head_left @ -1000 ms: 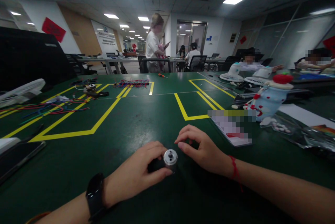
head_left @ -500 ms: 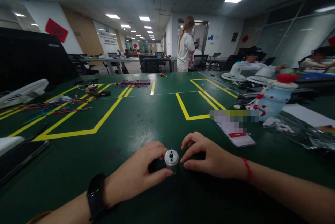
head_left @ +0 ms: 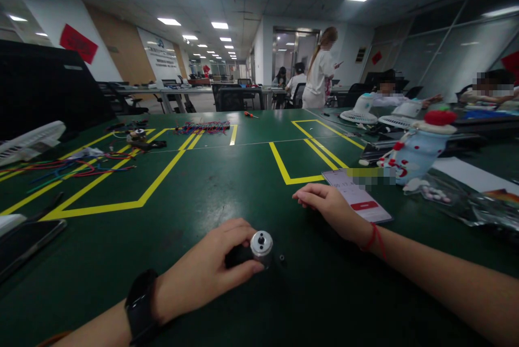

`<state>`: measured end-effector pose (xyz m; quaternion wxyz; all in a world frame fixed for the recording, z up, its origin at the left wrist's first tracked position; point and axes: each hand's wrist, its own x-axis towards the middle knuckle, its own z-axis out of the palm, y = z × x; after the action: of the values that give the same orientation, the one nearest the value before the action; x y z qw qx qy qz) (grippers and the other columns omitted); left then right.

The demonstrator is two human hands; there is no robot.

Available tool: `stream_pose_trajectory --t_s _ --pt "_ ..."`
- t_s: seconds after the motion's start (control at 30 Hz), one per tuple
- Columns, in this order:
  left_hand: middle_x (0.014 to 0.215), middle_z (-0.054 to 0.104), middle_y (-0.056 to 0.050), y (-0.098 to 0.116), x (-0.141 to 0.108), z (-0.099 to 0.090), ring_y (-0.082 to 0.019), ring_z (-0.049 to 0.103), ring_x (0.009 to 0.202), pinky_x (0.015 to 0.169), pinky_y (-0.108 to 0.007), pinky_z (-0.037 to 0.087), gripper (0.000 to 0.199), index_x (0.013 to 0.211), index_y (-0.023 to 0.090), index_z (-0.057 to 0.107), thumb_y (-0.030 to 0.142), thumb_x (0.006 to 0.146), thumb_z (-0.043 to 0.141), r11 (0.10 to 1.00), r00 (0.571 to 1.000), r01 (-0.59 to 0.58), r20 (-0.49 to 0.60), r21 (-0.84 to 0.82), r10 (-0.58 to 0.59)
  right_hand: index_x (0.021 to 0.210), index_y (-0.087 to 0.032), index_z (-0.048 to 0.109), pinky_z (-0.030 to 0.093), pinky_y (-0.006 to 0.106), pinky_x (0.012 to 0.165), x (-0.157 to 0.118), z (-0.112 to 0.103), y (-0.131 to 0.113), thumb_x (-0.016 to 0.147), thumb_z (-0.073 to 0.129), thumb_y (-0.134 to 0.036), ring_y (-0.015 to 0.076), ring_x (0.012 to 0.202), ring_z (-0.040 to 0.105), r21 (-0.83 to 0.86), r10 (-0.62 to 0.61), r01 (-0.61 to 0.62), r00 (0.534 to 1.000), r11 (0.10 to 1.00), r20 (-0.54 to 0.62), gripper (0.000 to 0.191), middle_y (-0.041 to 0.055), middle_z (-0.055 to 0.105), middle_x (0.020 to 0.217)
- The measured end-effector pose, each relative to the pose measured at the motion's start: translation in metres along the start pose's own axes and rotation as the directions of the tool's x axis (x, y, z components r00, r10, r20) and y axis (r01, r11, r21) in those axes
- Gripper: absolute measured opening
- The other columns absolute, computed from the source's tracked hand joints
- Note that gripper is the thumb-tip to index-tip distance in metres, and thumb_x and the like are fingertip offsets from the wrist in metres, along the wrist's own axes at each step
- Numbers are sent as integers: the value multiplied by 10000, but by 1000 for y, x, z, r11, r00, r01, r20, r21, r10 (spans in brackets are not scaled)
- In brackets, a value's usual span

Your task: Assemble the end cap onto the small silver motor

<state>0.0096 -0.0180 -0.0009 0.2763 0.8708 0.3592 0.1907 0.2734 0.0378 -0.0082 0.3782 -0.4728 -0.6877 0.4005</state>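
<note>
My left hand (head_left: 221, 255) has its thumb and fingers around a small silver cylindrical motor (head_left: 261, 244), which stands upright on the green table. Its round top face shows a dark centre and small dark holes. Just right of the motor lies a tiny dark ring-like part (head_left: 282, 258), apart from both hands. My right hand (head_left: 328, 204) is farther forward and to the right, beside a phone (head_left: 375, 207) with a lit screen. The fingers of that hand are curled together, and whatever may be between them is hidden.
Yellow tape (head_left: 162, 177) marks the green table. Loose wires (head_left: 85, 171) lie at left, a wire bundle (head_left: 205, 127) and an orange screwdriver (head_left: 250, 115) farther back. On the right are a blue cup (head_left: 424, 152), plastic bags (head_left: 470, 204) and white fans (head_left: 359, 110). Several people are beyond.
My right hand has moved away from the motor, forward and right toward the phone, and its fingers have drawn together. The tiny part now shows. A standing person has moved right.
</note>
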Motion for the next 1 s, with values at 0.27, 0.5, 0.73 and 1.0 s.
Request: stream_pose_trajectory --t_s 0.27,0.5,0.73,1.0 --pt "959 575 -6 -1 0 1 -186 530 853 747 -302 403 129 976 216 555 249 871 622 1000 1000 2 -13 7 -2 930 -207 691 402 341 816 -13 9 -17 814 631 -334 173 892 549 -364 -219 353 906 862 361 182 34 617 938" --pt "941 578 -7 -1 0 1 -189 531 842 745 -304 405 118 964 211 564 272 877 617 1000 1000 -1 -12 12 1 862 -200 688 425 303 795 -23 21 -27 787 677 -277 145 857 549 -264 -316 442 856 857 408 107 20 574 938" --pt "966 580 -21 0 1 1 -199 539 872 760 -308 417 123 981 214 580 284 885 612 1000 1000 -15 -12 -2 15 875 -199 676 445 271 746 -27 38 -49 815 644 -247 136 833 539 -181 -380 409 908 894 176 84 19 543 905" --pt "977 576 -22 1 1 1 -199 542 888 775 -310 426 140 1004 215 582 269 882 622 1000 1000 -21 -4 8 21 894 -189 678 440 262 734 -26 40 -49 821 642 -266 129 824 536 -163 -380 404 911 900 159 112 17 537 895"
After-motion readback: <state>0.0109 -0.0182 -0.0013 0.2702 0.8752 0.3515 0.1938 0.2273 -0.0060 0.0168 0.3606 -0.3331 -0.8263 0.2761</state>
